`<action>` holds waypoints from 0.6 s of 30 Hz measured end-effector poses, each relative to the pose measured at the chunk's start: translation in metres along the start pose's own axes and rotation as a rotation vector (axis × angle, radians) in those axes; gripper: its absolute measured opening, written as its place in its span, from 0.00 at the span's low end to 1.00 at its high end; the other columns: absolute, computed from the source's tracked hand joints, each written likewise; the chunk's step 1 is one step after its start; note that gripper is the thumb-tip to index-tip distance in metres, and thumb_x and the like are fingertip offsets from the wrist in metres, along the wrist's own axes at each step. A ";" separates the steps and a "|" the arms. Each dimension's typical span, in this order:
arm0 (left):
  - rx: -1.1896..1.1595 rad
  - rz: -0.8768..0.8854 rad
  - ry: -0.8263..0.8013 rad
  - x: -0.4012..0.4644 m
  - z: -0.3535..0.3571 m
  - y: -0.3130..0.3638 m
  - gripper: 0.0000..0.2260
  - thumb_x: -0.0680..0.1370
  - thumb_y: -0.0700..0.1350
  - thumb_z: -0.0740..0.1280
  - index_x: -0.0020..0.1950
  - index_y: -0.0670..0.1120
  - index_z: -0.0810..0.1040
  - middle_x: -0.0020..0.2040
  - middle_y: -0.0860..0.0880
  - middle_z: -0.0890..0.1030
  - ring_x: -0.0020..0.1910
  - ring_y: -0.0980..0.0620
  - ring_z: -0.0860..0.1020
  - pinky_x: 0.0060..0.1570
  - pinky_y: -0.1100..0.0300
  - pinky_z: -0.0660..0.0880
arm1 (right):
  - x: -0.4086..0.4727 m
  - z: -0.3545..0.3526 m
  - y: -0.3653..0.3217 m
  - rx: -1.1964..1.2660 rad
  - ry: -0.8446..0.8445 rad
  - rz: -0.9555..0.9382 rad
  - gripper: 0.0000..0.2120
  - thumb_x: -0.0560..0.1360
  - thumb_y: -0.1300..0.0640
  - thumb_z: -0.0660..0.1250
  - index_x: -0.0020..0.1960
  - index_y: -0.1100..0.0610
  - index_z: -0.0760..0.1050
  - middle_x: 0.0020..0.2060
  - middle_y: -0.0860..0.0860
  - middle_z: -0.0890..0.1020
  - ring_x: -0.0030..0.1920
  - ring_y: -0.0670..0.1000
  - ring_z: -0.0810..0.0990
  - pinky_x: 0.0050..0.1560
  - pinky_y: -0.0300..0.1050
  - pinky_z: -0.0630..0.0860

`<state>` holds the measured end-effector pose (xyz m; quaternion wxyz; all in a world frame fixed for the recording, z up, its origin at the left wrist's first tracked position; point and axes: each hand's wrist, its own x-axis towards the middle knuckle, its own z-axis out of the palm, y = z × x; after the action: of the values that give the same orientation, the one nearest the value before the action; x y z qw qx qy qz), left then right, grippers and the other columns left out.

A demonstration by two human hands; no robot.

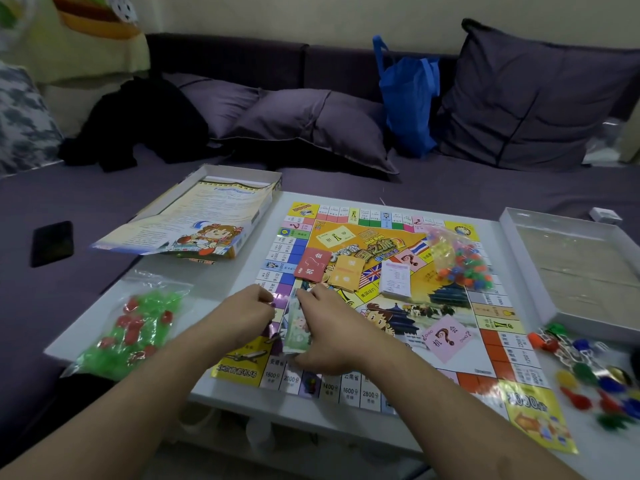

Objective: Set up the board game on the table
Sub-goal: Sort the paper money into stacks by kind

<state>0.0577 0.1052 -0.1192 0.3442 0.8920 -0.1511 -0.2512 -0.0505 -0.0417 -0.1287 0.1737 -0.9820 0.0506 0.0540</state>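
Both hands, left hand (247,311) and right hand (327,327), pinch the banknote stack (296,329) over the board (381,299) (likely sorting money). Fingers curled round it.

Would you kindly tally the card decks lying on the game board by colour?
Red deck: 1
Orange deck: 1
White deck: 1
Total: 3 decks on the game board.

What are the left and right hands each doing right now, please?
Left hand: fingers curled, pinching the left edge of the stack of play money.
Right hand: gripping the same stack from the right.
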 end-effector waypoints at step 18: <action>0.252 0.312 -0.030 -0.008 0.023 -0.026 0.26 0.78 0.39 0.72 0.74 0.51 0.69 0.72 0.48 0.68 0.71 0.47 0.68 0.72 0.53 0.71 | -0.052 0.025 -0.041 -0.183 -0.021 -0.024 0.58 0.74 0.30 0.67 0.85 0.56 0.36 0.85 0.52 0.44 0.84 0.56 0.42 0.81 0.51 0.39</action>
<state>0.0404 0.1153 -0.1495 0.2625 0.8899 -0.3228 -0.1870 -0.0996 0.0092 -0.1317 0.0845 -0.9937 0.0316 0.0665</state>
